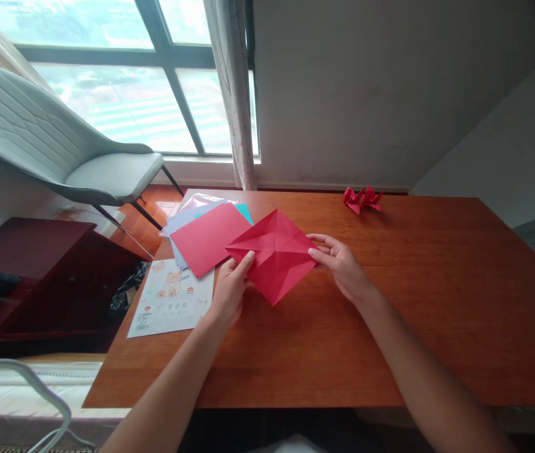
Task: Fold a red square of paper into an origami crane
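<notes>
A red sheet of origami paper [274,267] is held up above the table, turned like a diamond, with crease lines crossing at its middle. My left hand [231,283] pinches its left side, thumb on top. At the right corner, my right hand [336,261] grips the paper between thumb and fingers. Flat red sheets [211,236] lie just beyond my left hand, over lilac and teal paper. Beside my left wrist is a white printed sheet [173,302] with a bear drawing. Folded red paper figures [362,199] stand at the table's far edge.
The brown wooden table [437,302] spreads under both arms. A grey chair [107,170] stands beyond its left side, near the window. To the left is a dark red cabinet [26,270]; a white cable [36,377] curves at lower left.
</notes>
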